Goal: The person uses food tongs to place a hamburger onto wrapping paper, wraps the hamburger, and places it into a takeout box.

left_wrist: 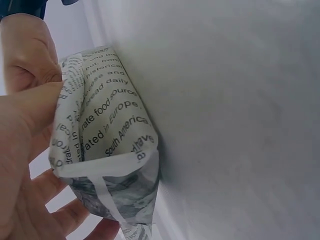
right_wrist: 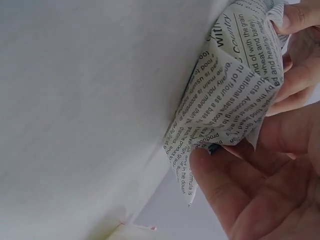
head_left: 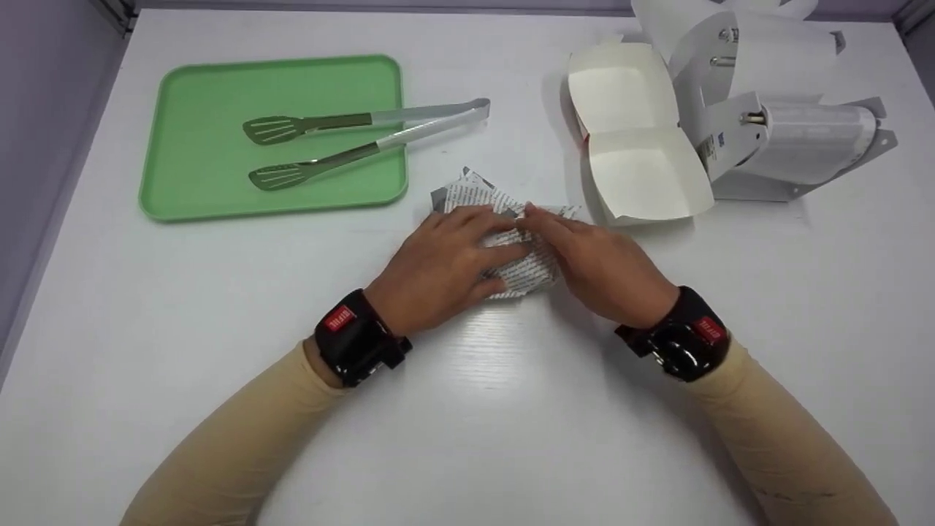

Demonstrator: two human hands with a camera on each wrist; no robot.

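Observation:
A packet of newsprint-patterned wrapping paper (head_left: pixel 537 272) lies on the white table between the two hands; whatever is inside is hidden. My left hand (head_left: pixel 445 267) lies over its left side, with fingers spread and fairly straight on the paper. In the left wrist view, the thumb of the left hand (left_wrist: pixel 25 145) touches a folded flap of the paper (left_wrist: pixel 107 110). My right hand (head_left: pixel 603 267) is at the packet's right side. Its thumb and fingers pinch a gathered fold of the paper (right_wrist: pixel 230 95) in the right wrist view, where the right hand (right_wrist: pixel 270 185) shows at lower right.
Metal tongs (head_left: pixel 431 120) with slotted ends lie partly on a green tray (head_left: pixel 197 146) at the back left. An open white paper box (head_left: pixel 646 172) stands behind the right hand. Right of it is a metal stand (head_left: pixel 730 139) holding a paper roll (head_left: pixel 818 142).

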